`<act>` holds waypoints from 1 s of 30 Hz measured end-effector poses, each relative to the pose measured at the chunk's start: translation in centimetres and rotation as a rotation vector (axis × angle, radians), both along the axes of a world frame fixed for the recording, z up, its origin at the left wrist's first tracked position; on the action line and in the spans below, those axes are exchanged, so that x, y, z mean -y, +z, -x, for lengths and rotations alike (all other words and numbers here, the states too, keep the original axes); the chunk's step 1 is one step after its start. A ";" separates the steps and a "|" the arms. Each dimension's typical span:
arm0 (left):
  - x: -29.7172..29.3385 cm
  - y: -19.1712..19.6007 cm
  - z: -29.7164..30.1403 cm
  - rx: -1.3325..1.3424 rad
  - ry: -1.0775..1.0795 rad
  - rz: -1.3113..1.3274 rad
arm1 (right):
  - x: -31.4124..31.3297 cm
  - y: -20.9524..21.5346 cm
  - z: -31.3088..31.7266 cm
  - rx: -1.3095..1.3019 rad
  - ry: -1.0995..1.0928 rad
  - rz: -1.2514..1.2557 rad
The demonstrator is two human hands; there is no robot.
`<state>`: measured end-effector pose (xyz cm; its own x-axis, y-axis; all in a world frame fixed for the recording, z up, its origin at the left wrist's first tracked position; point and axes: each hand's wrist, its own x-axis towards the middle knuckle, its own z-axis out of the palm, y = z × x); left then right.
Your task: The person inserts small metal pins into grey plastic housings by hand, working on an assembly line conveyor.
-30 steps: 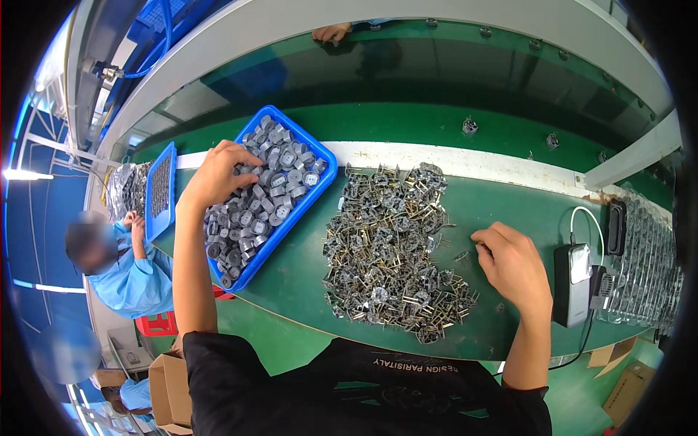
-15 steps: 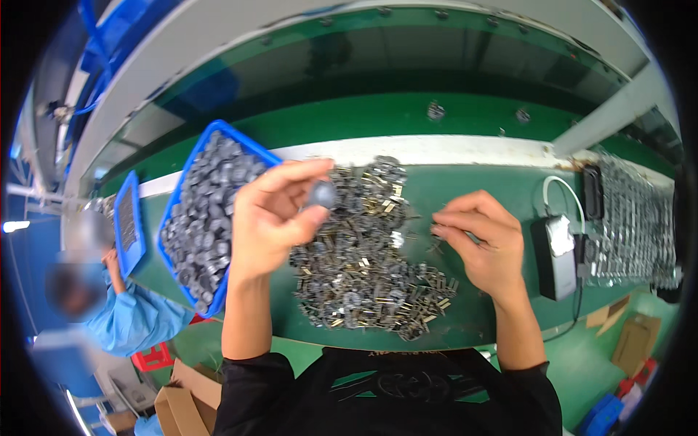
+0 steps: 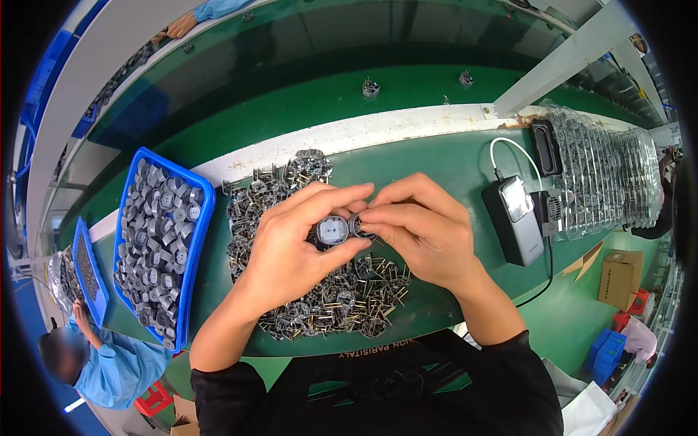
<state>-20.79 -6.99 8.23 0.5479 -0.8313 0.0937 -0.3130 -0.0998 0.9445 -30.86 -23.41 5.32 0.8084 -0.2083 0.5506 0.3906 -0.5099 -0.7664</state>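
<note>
Above the pile, my two hands meet. My left hand [image 3: 287, 240] is closed, its thumb and fingers curled around a round grey plastic housing [image 3: 332, 230] with a pale face turned up. Against that housing's right side, the fingertips of my right hand [image 3: 429, 229] pinch a small dark round part [image 3: 359, 227], partly covered by the fingers. Whether the two pieces touch or are joined, I cannot tell. Beneath and around the hands spreads a heap of small metal-and-plastic pin parts [image 3: 327, 309] on the green table [image 3: 465, 156].
On the left, a blue basket [image 3: 190, 276] holds many grey housings. At right stand a power bank [image 3: 518, 225] with a white cable and stacked clear plastic trays [image 3: 603, 174]. Beyond the white ledge [image 3: 283, 145], loose parts sit on a green strip. Co-workers appear at far left and upper left.
My hands, apart before, have come together over the pile, the right moving in to the left hand's housing. The view has shifted, so the table's contents sit farther left.
</note>
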 end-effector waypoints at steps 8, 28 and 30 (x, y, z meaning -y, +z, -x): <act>0.2 -1.7 -0.6 0.120 0.085 0.134 | -0.9 -0.5 -0.4 -0.012 -0.114 -0.067; -0.1 -3.2 -1.2 -0.044 0.014 0.404 | -1.1 -0.5 -0.7 0.142 -0.148 0.001; -0.2 -3.5 -1.3 0.010 0.002 0.399 | -1.5 -0.9 -0.9 0.171 -0.177 0.026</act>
<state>-19.50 -6.81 4.74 0.5472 -0.7271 0.4145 -0.3227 0.2737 0.9061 -29.96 -21.92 4.45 0.6555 -0.3221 0.6830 0.4161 -0.6007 -0.6827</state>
